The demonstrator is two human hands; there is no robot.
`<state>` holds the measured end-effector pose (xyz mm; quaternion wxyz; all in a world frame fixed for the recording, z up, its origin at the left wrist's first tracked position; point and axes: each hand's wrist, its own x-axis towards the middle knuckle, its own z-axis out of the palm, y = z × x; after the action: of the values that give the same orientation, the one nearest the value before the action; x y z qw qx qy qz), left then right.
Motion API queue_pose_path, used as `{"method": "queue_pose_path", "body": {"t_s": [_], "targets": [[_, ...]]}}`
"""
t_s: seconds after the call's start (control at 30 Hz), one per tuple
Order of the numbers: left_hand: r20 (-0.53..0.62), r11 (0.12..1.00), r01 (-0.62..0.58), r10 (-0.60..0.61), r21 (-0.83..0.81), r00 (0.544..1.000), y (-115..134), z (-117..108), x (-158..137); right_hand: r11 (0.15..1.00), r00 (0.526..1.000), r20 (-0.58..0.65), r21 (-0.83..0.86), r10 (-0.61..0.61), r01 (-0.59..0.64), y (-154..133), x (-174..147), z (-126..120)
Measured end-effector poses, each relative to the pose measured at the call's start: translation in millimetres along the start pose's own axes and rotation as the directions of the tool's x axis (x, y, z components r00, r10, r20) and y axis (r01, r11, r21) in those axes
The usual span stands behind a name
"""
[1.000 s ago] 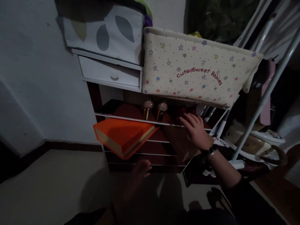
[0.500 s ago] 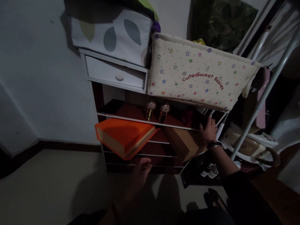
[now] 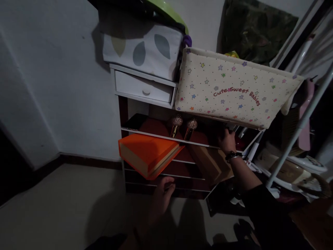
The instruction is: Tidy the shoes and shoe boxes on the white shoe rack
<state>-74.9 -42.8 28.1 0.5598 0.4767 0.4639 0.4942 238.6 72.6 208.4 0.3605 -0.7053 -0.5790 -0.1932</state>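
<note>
Your right hand [image 3: 227, 140] is reaching into the upper shelf [image 3: 166, 138] of the rack, under the star-printed fabric bin [image 3: 234, 88] that reads "Cute Sweet Babies"; its fingers are going into the dark gap there, and the dim light is hiding whether they are spread or closing on anything, so you cannot tell. A dark band is sitting on that wrist. Just below and left of the hand, a brown cardboard box [image 3: 212, 163] is lying tilted on the lower shelves. Your left hand [image 3: 162, 194] is hovering low in front of the rack's bottom shelves, fingers loosely curled and holding nothing, just beneath the orange box [image 3: 147, 154], which is jutting out at an angle from the shelf with its lid a little apart from its base. Two glittery-topped gold items [image 3: 183, 125] are standing side by side on the upper shelf, between the orange box and your right hand. Above them a small white drawer [image 3: 144, 91] is sitting under a grey leaf-patterned fabric bin [image 3: 142, 50], touching the star-printed bin at its side.
</note>
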Motion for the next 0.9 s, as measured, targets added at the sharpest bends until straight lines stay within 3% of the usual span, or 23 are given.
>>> {"method": "queue_pose_path", "body": {"t_s": [0.2, 0.27, 0.33, 0.4, 0.47, 0.5, 0.57, 0.63, 0.67, 0.73, 0.83, 0.9], "targets": [[0.035, 1.000, 0.002, -0.001, -0.027, 0.999, -1.1, 2.8, 1.6, 0.959, 0.964, 0.135, 0.140, 0.227, -0.246, 0.2, 13.1, 1.7], [0.038, 0.999, -0.006, 0.008, -0.044, 0.999, -1.8, 5.1, 0.5, 0.964, 0.955, 0.157, 0.046, 0.253, -0.263, -2.7, 7.5, -2.1], [0.031, 0.998, -0.016, 0.018, -0.057, 0.999, -3.1, 6.3, -0.4, 0.963, 0.966, 0.084, -0.136, 0.246, -0.233, -5.3, -3.5, -6.2], [0.024, 0.998, -0.019, 0.020, -0.064, 0.999, -3.6, 6.6, -0.8, 0.948, 0.993, -0.015, -0.296, 0.116, -0.115, -12.6, -17.3, -8.9], [0.025, 0.998, -0.014, 0.015, -0.064, 1.000, -2.1, 6.4, -1.3, 0.934, 0.991, -0.018, -0.338, -0.131, 0.117, -28.9, -29.7, -9.1], [0.030, 0.998, -0.011, 0.013, -0.060, 0.999, -0.6, 6.2, -1.6, 0.913, 0.962, 0.015, -0.312, -0.274, 0.265, -40.7, -34.3, -8.3], [0.034, 0.999, -0.009, 0.010, -0.043, 0.999, 2.9, 6.0, -2.6, 0.812, 0.839, 0.090, -0.216, -0.536, 0.542, -68.8, -39.4, -5.5], [0.037, 1.000, -0.005, 0.005, -0.019, 0.999, 5.7, 5.3, -3.9, 0.716, 0.731, 0.116, -0.146, -0.672, 0.682, -95.3, -39.8, -1.8], [0.037, 1.000, -0.002, 0.002, -0.012, 0.999, 6.4, 4.6, -4.6, 0.708, 0.721, 0.114, -0.136, -0.684, 0.693, -105.1, -39.0, 0.4], [0.030, 1.000, 0.006, -0.005, -0.012, 1.000, 6.7, 2.4, -6.1, 0.781, 0.794, 0.071, -0.150, -0.603, 0.607, -113.6, -37.5, 5.7], [0.035, 1.000, 0.015, -0.015, -0.016, 0.999, 6.3, -2.3, -7.7, 0.923, 0.937, 0.001, -0.172, -0.349, 0.344, -100.4, -39.5, 16.5], [0.034, 1.000, 0.020, -0.019, -0.019, 0.999, 6.6, -5.0, -8.5, 0.963, 0.980, -0.001, -0.185, -0.200, 0.197, -84.1, -43.8, 23.1]]}}
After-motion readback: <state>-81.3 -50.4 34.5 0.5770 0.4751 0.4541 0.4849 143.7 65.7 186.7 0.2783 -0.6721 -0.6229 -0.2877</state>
